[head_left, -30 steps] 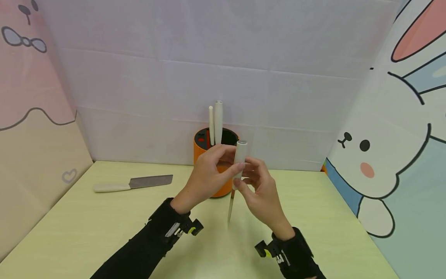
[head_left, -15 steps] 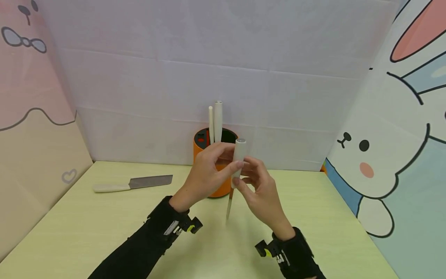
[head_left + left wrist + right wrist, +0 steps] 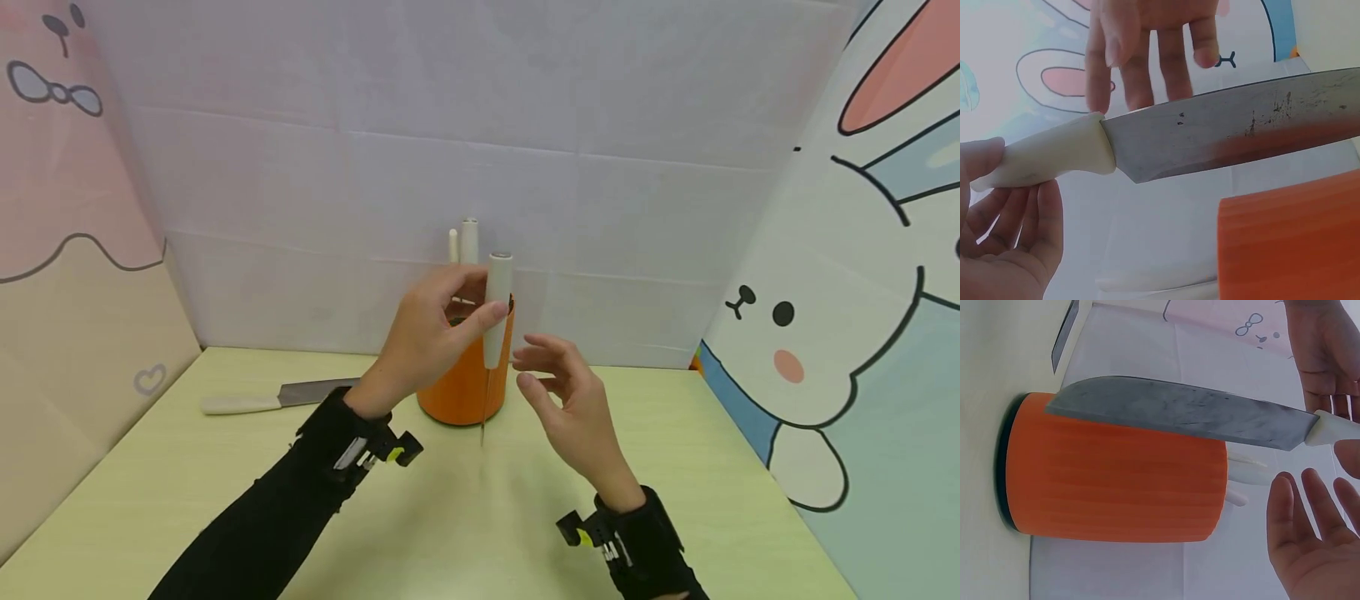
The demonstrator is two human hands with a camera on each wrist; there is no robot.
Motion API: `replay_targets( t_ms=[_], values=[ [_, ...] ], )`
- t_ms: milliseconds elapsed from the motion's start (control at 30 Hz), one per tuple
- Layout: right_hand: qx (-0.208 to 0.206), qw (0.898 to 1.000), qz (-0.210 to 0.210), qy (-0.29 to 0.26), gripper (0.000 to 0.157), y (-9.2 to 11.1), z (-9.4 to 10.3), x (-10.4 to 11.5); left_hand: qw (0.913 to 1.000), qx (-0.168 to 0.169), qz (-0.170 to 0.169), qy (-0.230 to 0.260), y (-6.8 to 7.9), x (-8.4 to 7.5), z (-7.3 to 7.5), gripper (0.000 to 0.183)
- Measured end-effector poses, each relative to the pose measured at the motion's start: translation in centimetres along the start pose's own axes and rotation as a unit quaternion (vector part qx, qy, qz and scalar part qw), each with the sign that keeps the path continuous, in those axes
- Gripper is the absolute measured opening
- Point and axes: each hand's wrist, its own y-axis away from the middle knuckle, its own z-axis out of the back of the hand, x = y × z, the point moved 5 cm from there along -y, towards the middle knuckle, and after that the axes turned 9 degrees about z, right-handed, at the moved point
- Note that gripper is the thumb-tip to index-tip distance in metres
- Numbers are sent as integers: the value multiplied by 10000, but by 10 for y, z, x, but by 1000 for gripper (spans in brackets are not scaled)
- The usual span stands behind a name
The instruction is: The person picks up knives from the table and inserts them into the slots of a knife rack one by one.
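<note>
My left hand (image 3: 431, 325) pinches the white handle of a kitchen knife (image 3: 498, 312) between thumb and fingers. The knife hangs upright, blade down, in front of an orange knife holder (image 3: 461, 387). Its broad grey blade shows dark specks in the left wrist view. Apart from the handle, my right hand (image 3: 573, 408) hovers to the right with fingers loosely bent and nothing in them. In the right wrist view the blade (image 3: 1179, 409) overlaps the side of the orange holder. White handles (image 3: 468, 240) stick up out of the holder, partly hidden behind my left hand.
A cleaver-shaped knife with a white handle (image 3: 240, 405) lies on the pale wooden table (image 3: 420, 517) at the left, its blade tip behind my left wrist. A white cloth wall (image 3: 360, 183) rises behind the holder, with cartoon-printed panels at both sides.
My right hand has let go of the knife handle and drawn slightly right. My left hand has lifted the knife up and a little left, closer to the orange holder.
</note>
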Motion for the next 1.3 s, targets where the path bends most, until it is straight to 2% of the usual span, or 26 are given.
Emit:
replay_targets(
  t_ms=[100, 267, 467, 733, 833, 1067, 1167, 1300],
  values=[
    [28, 10000, -28, 32, 40, 0, 0, 0, 9999, -12, 112, 7, -10, -3, 11, 29],
    [45, 9999, -82, 108, 39, 0, 0, -2, 9998, -138, 90, -108, -28, -10, 29, 28],
    [89, 9999, -88, 106, 38, 2, 0, -4, 9995, -151, 41, -282, -50, -26, 45, 26],
    [140, 9997, -179, 62, 37, 2, -1, -8, 9970, -454, -7, -632, -73, -47, 67, 26],
    [160, 9997, -179, 111, 38, 2, -1, -7, 9962, -494, -30, -711, -84, -45, 72, 28],
    [212, 9994, -204, 173, 37, 2, -1, -6, 9934, -633, -147, -947, -114, -26, 82, 29],
    [213, 9994, -209, 177, 37, 2, 0, -7, 9922, -642, -182, -1051, -120, -21, 83, 30],
    [199, 9995, -206, 110, 37, 2, -1, -8, 9917, -670, -134, -1094, -122, -12, 83, 30]
  ],
)
